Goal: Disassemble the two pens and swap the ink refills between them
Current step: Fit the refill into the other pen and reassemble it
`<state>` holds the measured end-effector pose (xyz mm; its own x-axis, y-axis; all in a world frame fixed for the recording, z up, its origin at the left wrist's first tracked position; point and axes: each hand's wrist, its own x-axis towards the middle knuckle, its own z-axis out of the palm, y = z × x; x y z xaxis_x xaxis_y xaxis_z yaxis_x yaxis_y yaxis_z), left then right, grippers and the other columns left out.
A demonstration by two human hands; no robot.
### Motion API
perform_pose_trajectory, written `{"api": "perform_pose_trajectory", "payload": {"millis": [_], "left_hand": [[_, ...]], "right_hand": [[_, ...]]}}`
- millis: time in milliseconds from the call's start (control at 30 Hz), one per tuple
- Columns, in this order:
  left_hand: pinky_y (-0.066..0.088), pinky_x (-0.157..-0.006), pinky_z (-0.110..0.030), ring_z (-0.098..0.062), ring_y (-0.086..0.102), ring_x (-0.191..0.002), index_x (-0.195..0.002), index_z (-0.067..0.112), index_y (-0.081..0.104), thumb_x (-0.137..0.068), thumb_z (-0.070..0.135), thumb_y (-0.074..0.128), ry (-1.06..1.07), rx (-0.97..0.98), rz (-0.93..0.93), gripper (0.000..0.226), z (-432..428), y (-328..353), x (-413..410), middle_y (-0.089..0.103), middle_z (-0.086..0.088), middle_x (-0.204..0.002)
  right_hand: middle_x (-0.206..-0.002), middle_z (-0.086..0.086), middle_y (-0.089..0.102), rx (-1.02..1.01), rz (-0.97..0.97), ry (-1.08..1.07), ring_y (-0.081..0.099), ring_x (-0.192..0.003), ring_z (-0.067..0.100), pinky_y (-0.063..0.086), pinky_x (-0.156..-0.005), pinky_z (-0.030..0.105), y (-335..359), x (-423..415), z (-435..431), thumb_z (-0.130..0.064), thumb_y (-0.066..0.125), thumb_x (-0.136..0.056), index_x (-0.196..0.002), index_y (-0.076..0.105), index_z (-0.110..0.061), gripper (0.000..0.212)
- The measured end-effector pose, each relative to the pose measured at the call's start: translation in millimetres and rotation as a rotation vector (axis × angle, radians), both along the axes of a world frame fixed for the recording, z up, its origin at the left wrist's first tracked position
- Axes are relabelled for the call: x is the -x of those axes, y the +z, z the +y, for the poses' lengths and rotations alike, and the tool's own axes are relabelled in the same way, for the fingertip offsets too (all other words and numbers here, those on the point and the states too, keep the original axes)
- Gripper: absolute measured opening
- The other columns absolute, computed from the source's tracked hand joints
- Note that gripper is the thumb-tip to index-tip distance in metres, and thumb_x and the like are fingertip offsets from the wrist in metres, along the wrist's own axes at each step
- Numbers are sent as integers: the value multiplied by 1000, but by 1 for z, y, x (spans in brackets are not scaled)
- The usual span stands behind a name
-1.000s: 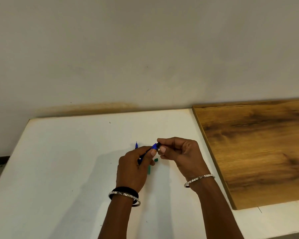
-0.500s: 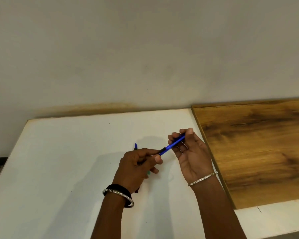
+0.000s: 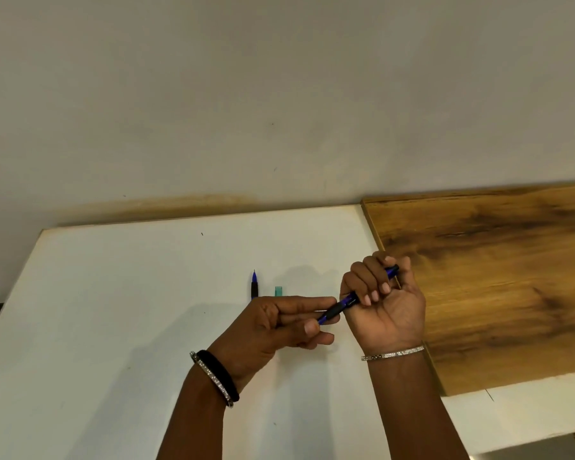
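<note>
Now wraps right hand (image 3: 387, 313) fully round pen (image 3: 335, 312) barrel instead of the earlier fingertip hold, pinches grip end in left hand (image 3: 269, 330); likely poised to unscrew it.

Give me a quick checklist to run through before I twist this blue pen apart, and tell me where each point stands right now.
1. Barrel of the pen wrapped by the right hand: ok.
2. Black front end pinched by the left hand: ok.
3. Pen held above the table, with room to twist: ok.
4. Front end already loosened: cannot tell.
5. Loose parts within reach: the blue-tipped piece and teal piece lie just beyond the left hand: ok.
6. Refill inside the held pen: cannot tell.
</note>
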<state>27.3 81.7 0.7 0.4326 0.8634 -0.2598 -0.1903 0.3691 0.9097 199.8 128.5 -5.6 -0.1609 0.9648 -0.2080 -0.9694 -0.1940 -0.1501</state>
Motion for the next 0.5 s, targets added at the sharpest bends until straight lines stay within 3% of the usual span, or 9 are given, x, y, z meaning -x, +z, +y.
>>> {"api": "perform_pose_trajectory", "payload": {"millis": [133,233,500], "left_hand": [[58,-80,-28,-24,73,-88,-103,18,74,-77,22,69,94,45,41,27,1,-2,1,75,-10,-102],[59,-75,-27,-22,74,-79,-93,13,76,-72,27,72,160,74,93,25,1,-4,2,76,-12,-94],[57,-73,-25,-17,72,-85,-100,19,75,-74,32,72,89,116,84,30,-1,-3,4,75,-8,-101]], "right_hand": [[-48,-7,20,-27,-29,70,17,-45,9,24,-47,22,3,6,-1,-53,35,-96,-60,37,-18,50],[-46,-7,16,-18,-69,57,14,-42,10,21,-44,23,4,5,-2,-55,38,-93,-54,32,-19,53],[-44,-7,12,7,-85,-47,9,-39,11,19,-38,24,10,0,0,-36,35,-85,-50,34,-19,39]]}}
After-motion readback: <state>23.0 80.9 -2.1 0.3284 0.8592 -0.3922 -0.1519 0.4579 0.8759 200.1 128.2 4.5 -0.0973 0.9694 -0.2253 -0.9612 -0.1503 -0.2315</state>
